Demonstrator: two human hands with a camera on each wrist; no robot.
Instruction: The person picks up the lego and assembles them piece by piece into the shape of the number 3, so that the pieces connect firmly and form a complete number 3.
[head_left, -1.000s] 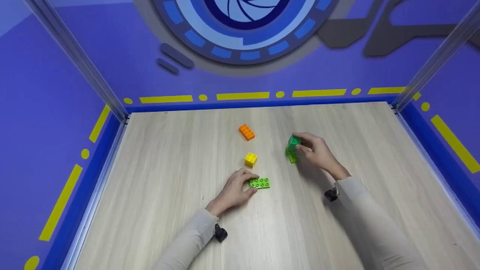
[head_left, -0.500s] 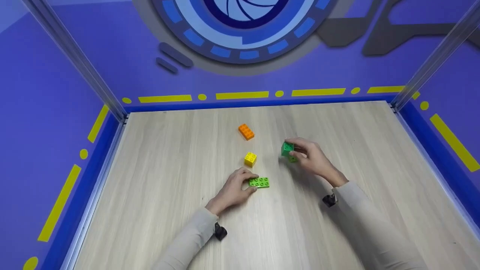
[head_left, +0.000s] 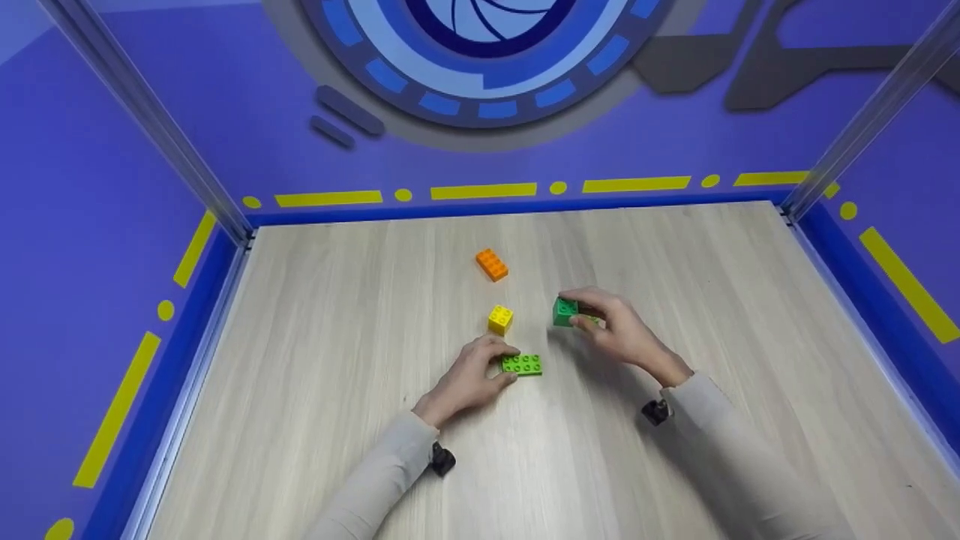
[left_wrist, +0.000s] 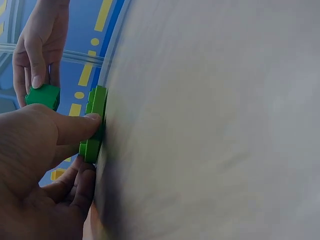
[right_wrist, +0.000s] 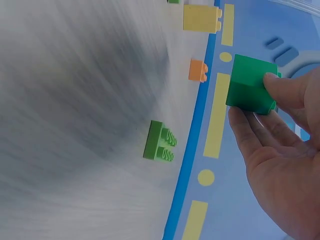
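Pointing lengthwise rightward from left grip [head_left: 470, 379]: lime brick [head_left: 523, 365]

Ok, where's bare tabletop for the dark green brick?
Bare tabletop lies between the orange 2x4 brick and left wall, and between the right hand and right wall. Crowded: around the yellow 2x2 brick, left hand and its lime 2x4 brick.

A pale, wood-grained table [head_left: 300, 322] is bounded by a flat blue-violet back wall [head_left: 187, 97] and matching side walls [head_left: 75, 187]. Silver metal corner posts [head_left: 150, 112] join them. A large blue-and-grey printed ring [head_left: 480, 82] and yellow dashes [head_left: 484, 191] decorate the back wall; soft light whitens the table's near part.
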